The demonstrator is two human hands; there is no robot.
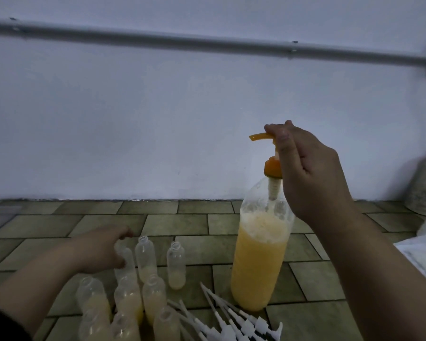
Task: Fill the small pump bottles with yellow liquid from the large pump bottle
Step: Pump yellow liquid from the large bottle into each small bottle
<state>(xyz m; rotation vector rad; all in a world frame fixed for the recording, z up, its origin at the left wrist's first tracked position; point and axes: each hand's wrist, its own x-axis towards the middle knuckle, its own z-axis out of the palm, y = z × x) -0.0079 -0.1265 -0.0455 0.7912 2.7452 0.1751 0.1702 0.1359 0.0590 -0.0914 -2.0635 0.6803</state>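
Take the large pump bottle (pixel 260 262) as your landmark: it stands upright on the tiled floor (pixel 172 223), a little more than half full of yellow liquid, with foam on top. Far to its left, your left hand (pixel 101 249) reaches into the cluster of small bottles (pixel 133 286) and its fingers curl round the neck of one in the back row (pixel 124 260); motion blur hides how firm that hold is. These small bottles look thin-walled, clear and very light, so judge them easy to tip or squash; take each round the body or just under the neck, gently. I count nine, all uncapped: three in the back row holding only a little pale liquid, three in the middle row nearer half full, and three at the bottom edge that are partly cut off. Just left of the big bottle's base lies a loose fan of white pump tops (pixel 231 318) with long dip tubes, at least six, too overlapped to count exactly. Above the landmark, your right hand (pixel 312 173) pinches the raised orange pump head (pixel 262 137) between thumb and fingers. The big bottle is probably heavy and soft-sided, so press straight down.
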